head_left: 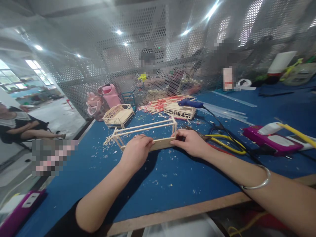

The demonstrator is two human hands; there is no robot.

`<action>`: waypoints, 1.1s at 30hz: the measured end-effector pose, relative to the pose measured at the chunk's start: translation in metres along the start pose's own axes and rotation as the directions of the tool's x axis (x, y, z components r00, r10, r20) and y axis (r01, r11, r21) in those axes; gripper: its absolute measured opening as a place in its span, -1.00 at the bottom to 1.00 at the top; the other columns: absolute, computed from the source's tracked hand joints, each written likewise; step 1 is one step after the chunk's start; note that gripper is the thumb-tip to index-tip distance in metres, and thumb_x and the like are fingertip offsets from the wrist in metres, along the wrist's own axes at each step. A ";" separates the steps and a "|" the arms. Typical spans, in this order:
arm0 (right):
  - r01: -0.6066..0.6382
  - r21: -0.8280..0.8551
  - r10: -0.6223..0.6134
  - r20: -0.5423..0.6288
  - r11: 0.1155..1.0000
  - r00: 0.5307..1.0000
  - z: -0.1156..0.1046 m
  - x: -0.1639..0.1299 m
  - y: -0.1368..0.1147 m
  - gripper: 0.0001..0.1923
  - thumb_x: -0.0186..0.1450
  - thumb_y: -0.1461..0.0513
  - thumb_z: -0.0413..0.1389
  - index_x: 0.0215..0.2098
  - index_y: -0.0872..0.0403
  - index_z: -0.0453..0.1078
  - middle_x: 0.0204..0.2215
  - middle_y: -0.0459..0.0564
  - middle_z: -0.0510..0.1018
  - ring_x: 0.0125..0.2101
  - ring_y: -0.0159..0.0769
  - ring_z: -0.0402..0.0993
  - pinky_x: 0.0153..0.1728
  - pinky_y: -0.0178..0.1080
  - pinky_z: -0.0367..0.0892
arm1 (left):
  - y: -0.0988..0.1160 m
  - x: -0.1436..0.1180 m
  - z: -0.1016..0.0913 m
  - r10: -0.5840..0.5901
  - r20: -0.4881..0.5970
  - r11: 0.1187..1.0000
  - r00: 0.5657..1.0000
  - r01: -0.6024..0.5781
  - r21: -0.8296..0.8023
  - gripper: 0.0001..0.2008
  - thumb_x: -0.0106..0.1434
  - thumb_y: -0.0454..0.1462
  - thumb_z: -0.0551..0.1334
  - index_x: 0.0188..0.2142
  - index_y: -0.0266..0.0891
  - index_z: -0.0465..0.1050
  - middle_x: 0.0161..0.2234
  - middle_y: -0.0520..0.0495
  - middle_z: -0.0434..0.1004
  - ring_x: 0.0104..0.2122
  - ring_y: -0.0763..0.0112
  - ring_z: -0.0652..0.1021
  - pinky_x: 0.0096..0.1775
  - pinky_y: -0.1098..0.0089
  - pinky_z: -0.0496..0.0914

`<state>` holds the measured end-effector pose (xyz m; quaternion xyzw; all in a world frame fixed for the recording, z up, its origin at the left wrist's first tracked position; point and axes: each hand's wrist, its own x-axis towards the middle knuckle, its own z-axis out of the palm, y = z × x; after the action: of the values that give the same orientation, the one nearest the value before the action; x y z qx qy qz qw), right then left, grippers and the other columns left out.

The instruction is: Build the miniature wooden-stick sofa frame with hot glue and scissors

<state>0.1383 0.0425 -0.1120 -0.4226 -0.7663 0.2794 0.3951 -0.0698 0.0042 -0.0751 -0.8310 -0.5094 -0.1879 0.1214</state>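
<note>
Between my two hands is a small wooden frame (145, 127) of thin pale sticks, with a flat wooden strip (161, 144) along its near lower side. My left hand (137, 149) pinches the strip near its middle, thumb and fingers closed. At the frame's right end, my right hand (189, 141) grips the corner where the strip meets an upright stick. Behind the frame stand a finished-looking miniature wooden bench (119, 116) on the left and another small wooden piece (179, 110) on the right, with a blue-handled glue gun (191, 103) resting over it.
Yellow-handled pliers (225, 143) lie right of my right hand, near a black cable and a purple power strip (271, 140). Red and pale sticks (163, 104) pile up before the perforated metal screen (128, 65). Pink bottles (110, 95) stand back left. A person (22, 125) sits at left.
</note>
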 end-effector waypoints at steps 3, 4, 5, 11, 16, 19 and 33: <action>0.007 0.001 -0.007 -0.001 1.000 1.000 0.000 -0.001 -0.001 -0.82 0.10 0.14 0.11 -0.44 0.10 0.44 -0.48 -0.06 0.48 -0.44 -0.30 0.37 -0.35 -0.25 0.25 | 0.000 0.000 0.000 0.013 -0.013 1.000 1.000 -0.013 -0.005 -0.80 0.27 -0.31 0.11 -0.37 -0.26 0.52 -0.36 -0.10 0.60 -0.33 0.28 0.56 -0.24 0.32 0.44; 0.012 0.002 -0.012 -0.002 1.000 1.000 0.000 -0.002 -0.002 -0.81 0.10 0.14 0.11 -0.43 0.10 0.45 -0.49 -0.06 0.48 -0.45 -0.30 0.37 -0.36 -0.25 0.25 | -0.001 -0.001 0.000 0.016 -0.015 1.000 1.000 -0.016 -0.005 -0.79 0.27 -0.31 0.11 -0.37 -0.26 0.52 -0.36 -0.10 0.60 -0.33 0.28 0.57 -0.25 0.32 0.44; 0.016 0.002 -0.016 -0.003 1.000 1.000 0.000 -0.002 -0.002 -0.81 0.11 0.14 0.10 -0.42 0.09 0.45 -0.48 -0.06 0.49 -0.45 -0.31 0.37 -0.37 -0.26 0.25 | -0.001 -0.001 0.000 0.018 -0.018 1.000 1.000 -0.019 -0.004 -0.79 0.27 -0.31 0.11 -0.37 -0.26 0.52 -0.36 -0.09 0.61 -0.33 0.29 0.57 -0.25 0.33 0.44; 0.015 -0.003 -0.015 -0.006 1.000 1.000 0.000 -0.001 -0.001 -0.84 0.09 0.16 0.11 -0.44 0.09 0.45 -0.47 -0.05 0.50 -0.42 -0.29 0.39 -0.33 -0.24 0.27 | -0.002 -0.004 0.001 0.022 -0.052 0.999 0.998 -0.019 0.050 -0.81 0.27 -0.29 0.13 -0.30 -0.22 0.54 -0.34 -0.08 0.62 -0.33 0.30 0.58 -0.27 0.34 0.45; 0.017 0.004 -0.017 -0.002 1.000 1.000 0.000 -0.002 -0.003 -0.82 0.10 0.14 0.10 -0.43 0.08 0.43 -0.48 -0.05 0.50 -0.42 -0.28 0.38 -0.34 -0.24 0.27 | -0.001 -0.007 0.000 0.025 -0.046 0.999 0.999 -0.023 0.048 -0.81 0.27 -0.28 0.14 -0.21 -0.20 0.52 -0.31 -0.08 0.64 -0.31 0.28 0.60 -0.21 0.27 0.43; 0.022 0.002 -0.022 0.000 1.000 1.000 0.001 -0.002 -0.003 -0.85 0.09 0.18 0.07 -0.44 0.09 0.42 -0.48 -0.04 0.50 -0.43 -0.28 0.37 -0.35 -0.23 0.27 | 0.010 -0.002 -0.001 -0.010 -0.051 1.000 0.999 0.011 0.023 -0.80 0.27 -0.26 0.12 -0.24 -0.20 0.52 -0.31 -0.09 0.64 -0.29 0.24 0.60 -0.09 0.15 0.37; -0.001 0.008 0.001 0.005 1.000 1.000 0.002 -0.001 0.002 -0.88 0.09 0.25 0.08 -0.45 0.08 0.46 -0.49 -0.07 0.56 -0.45 -0.31 0.41 -0.36 -0.27 0.29 | 0.042 0.024 0.014 -0.013 0.046 0.992 0.999 0.019 -0.122 -0.75 0.30 -0.29 0.07 -0.32 -0.24 0.54 -0.31 -0.13 0.61 -0.27 0.27 0.55 -0.21 0.33 0.40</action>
<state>0.1374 0.0423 -0.1149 -0.4208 -0.7658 0.2836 0.3949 -0.0197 0.0099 -0.0778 -0.8367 -0.5063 -0.2008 0.0570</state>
